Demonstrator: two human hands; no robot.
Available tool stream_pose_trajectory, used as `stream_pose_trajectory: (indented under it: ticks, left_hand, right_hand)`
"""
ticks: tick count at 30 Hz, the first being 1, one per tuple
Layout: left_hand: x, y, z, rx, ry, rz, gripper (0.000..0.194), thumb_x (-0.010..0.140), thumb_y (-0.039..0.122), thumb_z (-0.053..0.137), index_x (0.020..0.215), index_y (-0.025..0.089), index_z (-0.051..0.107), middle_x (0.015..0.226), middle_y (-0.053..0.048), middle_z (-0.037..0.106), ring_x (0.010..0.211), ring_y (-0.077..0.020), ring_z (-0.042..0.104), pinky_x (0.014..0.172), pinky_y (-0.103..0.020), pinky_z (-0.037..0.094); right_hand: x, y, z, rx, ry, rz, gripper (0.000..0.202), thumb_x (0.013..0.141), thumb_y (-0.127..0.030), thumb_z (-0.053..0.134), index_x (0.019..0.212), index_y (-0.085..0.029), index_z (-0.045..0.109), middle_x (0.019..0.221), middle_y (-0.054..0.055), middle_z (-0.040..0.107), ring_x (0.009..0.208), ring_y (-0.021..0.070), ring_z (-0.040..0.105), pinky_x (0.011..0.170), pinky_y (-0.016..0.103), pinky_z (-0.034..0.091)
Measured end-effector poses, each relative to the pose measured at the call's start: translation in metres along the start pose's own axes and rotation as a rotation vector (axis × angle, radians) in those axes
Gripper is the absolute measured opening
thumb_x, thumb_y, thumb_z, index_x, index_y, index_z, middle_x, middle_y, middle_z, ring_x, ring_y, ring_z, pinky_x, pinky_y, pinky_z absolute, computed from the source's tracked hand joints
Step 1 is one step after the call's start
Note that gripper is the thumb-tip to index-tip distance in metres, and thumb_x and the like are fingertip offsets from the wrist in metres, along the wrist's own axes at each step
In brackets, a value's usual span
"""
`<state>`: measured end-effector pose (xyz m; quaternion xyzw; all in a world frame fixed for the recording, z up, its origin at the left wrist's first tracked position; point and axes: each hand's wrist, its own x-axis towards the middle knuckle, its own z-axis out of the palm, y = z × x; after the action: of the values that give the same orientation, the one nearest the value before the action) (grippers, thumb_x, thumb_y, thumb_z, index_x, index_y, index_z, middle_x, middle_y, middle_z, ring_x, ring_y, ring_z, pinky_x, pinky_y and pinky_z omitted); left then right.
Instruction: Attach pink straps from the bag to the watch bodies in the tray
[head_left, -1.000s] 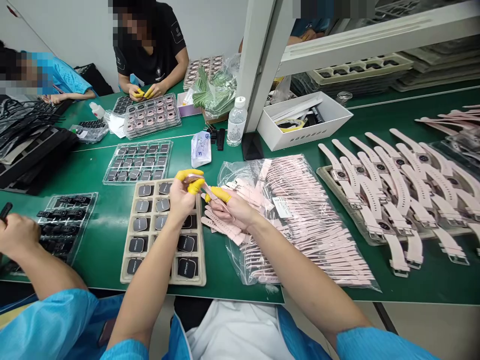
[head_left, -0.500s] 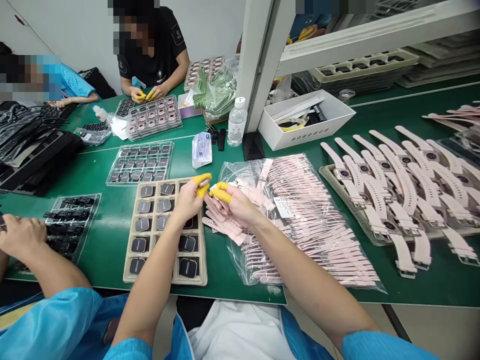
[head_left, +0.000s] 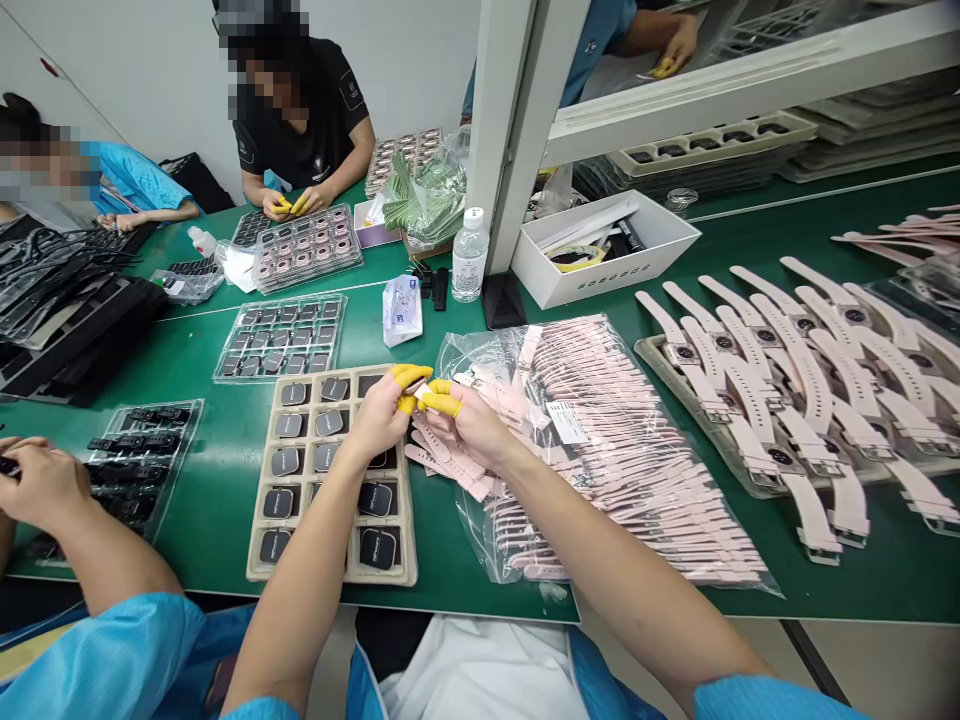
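My left hand (head_left: 381,415), with yellow finger cots on thumb and forefinger, pinches a small watch case mostly hidden by the fingers. Against it my right hand (head_left: 469,420), also in yellow finger cots, holds a pale pink watch strap (head_left: 423,391) by its end. The two hands meet fingertip to fingertip; whether strap and case are joined cannot be seen. Under them lie loose pink straps (head_left: 450,455) beside a clear bag of pink straps (head_left: 622,450). Left of these, partly behind my left forearm, is a beige tray (head_left: 256,545) with square dark watch cases (head_left: 279,502) in its compartments.
At right, a tray (head_left: 739,480) carries watches with pink straps (head_left: 806,340). A bottle (head_left: 470,255), a tissue pack (head_left: 403,312) and a white box (head_left: 607,275) stand beyond, near a white post (head_left: 517,140). A co-worker's hands (head_left: 45,480) work at left by a clear tray (head_left: 176,470).
My fingertips have come closer together, and the pale strap end now shows between them. The camera view has tilted slightly. A person's hand has come into view beyond the frame at upper right.
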<state>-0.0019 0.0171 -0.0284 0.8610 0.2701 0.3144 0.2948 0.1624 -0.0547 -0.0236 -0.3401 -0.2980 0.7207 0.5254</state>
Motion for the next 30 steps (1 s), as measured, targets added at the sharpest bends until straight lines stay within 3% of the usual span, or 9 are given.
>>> stream_pose_trajectory:
  ticks: [7, 12, 21, 30]
  left_hand:
    - [-0.002, 0.003, 0.001, 0.01, -0.011, -0.019, 0.046, 0.097, 0.012, 0.043, 0.139, 0.021, 0.061, 0.128, -0.012, 0.064, 0.118, -0.0214, 0.063, 0.104, -0.038, 0.053]
    - [-0.002, 0.006, -0.005, -0.035, -0.073, -0.011, 0.041, 0.105, 0.025, 0.041, 0.141, 0.02, 0.059, 0.129, -0.011, 0.06, 0.121, -0.0225, 0.061, 0.108, -0.04, 0.051]
    - [-0.002, 0.008, -0.007, 0.232, -0.141, 0.028, 0.04, 0.098, 0.02, 0.046, 0.134, 0.019, 0.062, 0.12, -0.013, 0.061, 0.112, -0.0243, 0.061, 0.102, -0.04, 0.054]
    - [-0.006, 0.008, -0.006, 0.024, -0.129, -0.009, 0.037, 0.103, 0.027, 0.043, 0.134, 0.019, 0.061, 0.122, -0.012, 0.064, 0.115, -0.0249, 0.063, 0.106, -0.042, 0.053]
  right_hand:
    - [0.002, 0.004, 0.0, 0.134, 0.058, -0.004, 0.032, 0.08, -0.038, 0.077, 0.079, -0.023, 0.049, 0.05, -0.01, 0.042, 0.041, 0.0063, 0.028, 0.039, 0.019, 0.02]
    - [0.004, 0.006, -0.003, 0.151, 0.084, 0.015, 0.033, 0.078, -0.038, 0.078, 0.079, -0.022, 0.05, 0.049, -0.011, 0.038, 0.041, 0.0057, 0.025, 0.038, 0.019, 0.018]
    - [0.003, 0.004, -0.003, 0.041, 0.102, 0.054, 0.035, 0.077, -0.039, 0.077, 0.074, -0.022, 0.047, 0.051, -0.011, 0.037, 0.04, 0.0043, 0.023, 0.038, 0.018, 0.014]
    - [0.0, 0.007, -0.004, -0.033, 0.077, 0.033, 0.039, 0.077, -0.05, 0.08, 0.078, -0.023, 0.052, 0.049, -0.011, 0.036, 0.04, 0.0065, 0.022, 0.038, 0.021, 0.015]
